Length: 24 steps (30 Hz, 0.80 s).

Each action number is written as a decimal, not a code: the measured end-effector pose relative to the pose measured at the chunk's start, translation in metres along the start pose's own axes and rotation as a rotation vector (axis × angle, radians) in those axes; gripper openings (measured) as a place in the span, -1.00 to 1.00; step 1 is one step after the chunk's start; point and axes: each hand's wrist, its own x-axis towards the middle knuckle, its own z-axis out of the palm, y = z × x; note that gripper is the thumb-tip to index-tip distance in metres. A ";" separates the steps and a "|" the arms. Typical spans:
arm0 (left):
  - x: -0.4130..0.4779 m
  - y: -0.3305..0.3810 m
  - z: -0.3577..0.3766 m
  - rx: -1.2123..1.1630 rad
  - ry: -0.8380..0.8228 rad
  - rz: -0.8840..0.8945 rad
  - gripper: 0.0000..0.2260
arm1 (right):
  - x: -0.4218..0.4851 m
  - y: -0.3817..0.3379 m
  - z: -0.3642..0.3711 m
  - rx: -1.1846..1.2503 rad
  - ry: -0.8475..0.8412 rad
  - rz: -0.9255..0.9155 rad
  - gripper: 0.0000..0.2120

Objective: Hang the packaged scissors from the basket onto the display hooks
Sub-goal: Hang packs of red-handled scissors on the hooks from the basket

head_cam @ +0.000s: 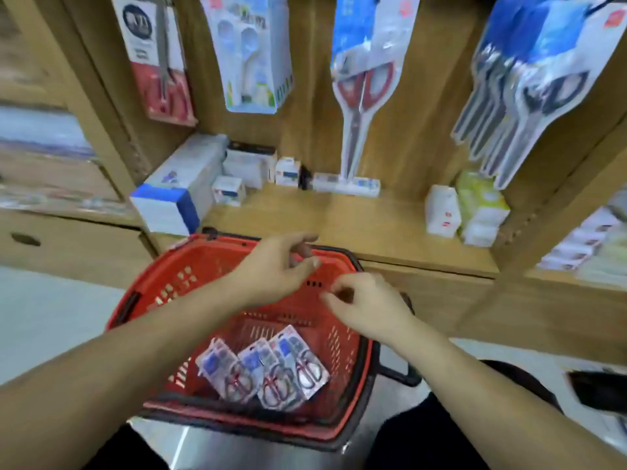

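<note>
A red plastic basket (176, 283) stands in front of me below the wooden shelf. Several packaged scissors (268, 369) with red handles lie overlapped on its floor, near the front. My left hand (276, 269) hovers over the basket's far rim, fingers loosely curled and holding nothing. My right hand (368, 305) hangs just to its right, also over the basket, fingers loosely curled and holding nothing. Red-handled packaged scissors (361, 93) hang on the wooden back panel above.
Other hanging packs fill the panel: grey-handled scissors (529, 96) at right, a white pack (252, 52) and a red-and-white pack (157, 59) at left. Small boxes (179, 188) line the shelf (339, 222). A dark object (597, 390) lies at the right edge.
</note>
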 end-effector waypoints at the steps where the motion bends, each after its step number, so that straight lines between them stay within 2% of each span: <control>1: -0.014 -0.022 0.006 0.019 -0.021 -0.037 -0.60 | -0.008 0.006 0.024 0.012 -0.082 0.014 -0.69; 4: -0.054 -0.084 0.019 0.049 -0.094 -0.154 -0.59 | -0.026 0.027 0.070 -0.151 -0.262 0.026 -0.64; 8: -0.094 -0.146 0.018 0.116 -0.164 -0.308 -0.57 | -0.018 0.028 0.080 -0.429 -0.351 0.078 -0.59; 11: -0.101 -0.172 0.008 0.138 -0.220 -0.395 -0.60 | 0.017 0.019 0.095 -0.440 -0.527 0.207 -0.56; 15: -0.099 -0.197 0.004 0.069 -0.190 -0.497 -0.57 | 0.063 0.028 0.158 -0.278 -0.660 0.288 -0.62; 18: -0.104 -0.214 0.020 0.089 -0.261 -0.547 -0.61 | 0.084 0.043 0.209 -0.120 -0.669 0.406 -0.34; 22: -0.102 -0.233 0.030 0.170 -0.410 -0.601 -0.53 | 0.095 0.080 0.262 -0.001 -0.611 0.570 -0.20; 24: -0.098 -0.242 0.031 0.176 -0.399 -0.629 -0.53 | 0.099 0.101 0.288 -0.035 -0.571 0.649 0.09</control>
